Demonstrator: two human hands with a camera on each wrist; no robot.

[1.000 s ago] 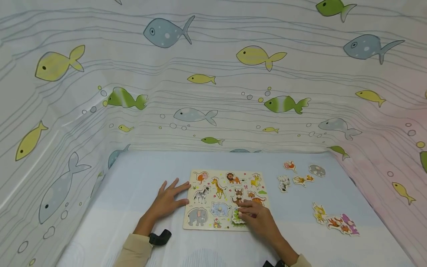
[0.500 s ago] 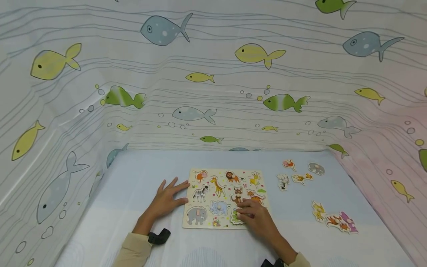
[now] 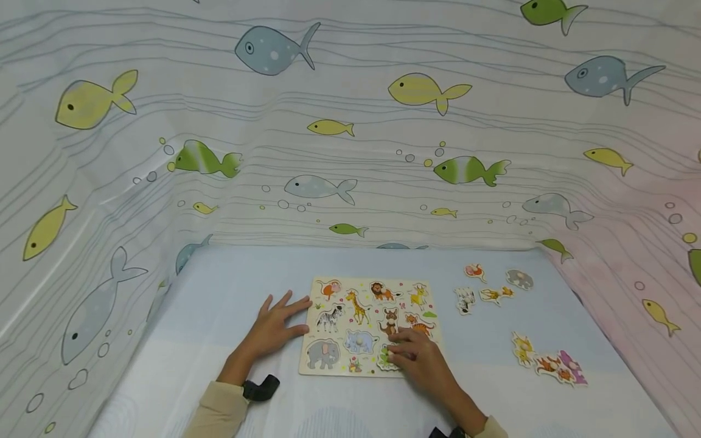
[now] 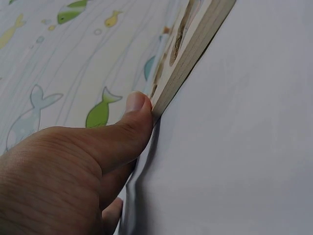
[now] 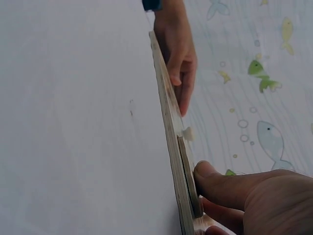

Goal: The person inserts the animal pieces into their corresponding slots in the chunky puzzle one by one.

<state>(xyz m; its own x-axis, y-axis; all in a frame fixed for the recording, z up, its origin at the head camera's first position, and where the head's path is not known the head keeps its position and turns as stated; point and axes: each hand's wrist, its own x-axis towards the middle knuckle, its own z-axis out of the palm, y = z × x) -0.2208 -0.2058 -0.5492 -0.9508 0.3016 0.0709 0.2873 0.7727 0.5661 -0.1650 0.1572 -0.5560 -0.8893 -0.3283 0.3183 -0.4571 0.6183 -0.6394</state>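
My right hand point(image 3: 421, 362) pinches a green animal puzzle piece point(image 3: 385, 359) at the lower right of the wooden animal puzzle board point(image 3: 350, 283). In the right wrist view, that piece point(image 5: 190, 178) lies against the board point(image 5: 168, 117), its one end raised above the surface. My fingers hide part of it. My left hand point(image 3: 276, 331) is spread at the board's left side, thumb and fingertips touching the edge. The left wrist view has the thumb point(image 4: 139, 110) right at the board's corner point(image 4: 181, 66). A blue rhino piece point(image 3: 359, 342) with a knob sits in the board.
Loose pieces lie right of the board: a monkey point(image 3: 474, 272), an elephant point(image 3: 519, 278), a zebra point(image 3: 465, 300) and a giraffe point(image 3: 497, 294). Nearer are a yellow piece point(image 3: 523, 349), an orange piece point(image 3: 549, 365) and a purple piece point(image 3: 572, 367). A fish-patterned curtain point(image 3: 383, 194) surrounds the table.
The right hand has shifted slightly left with the green piece, which has turned a little over the board. The left hand holds its place at the board's edge.
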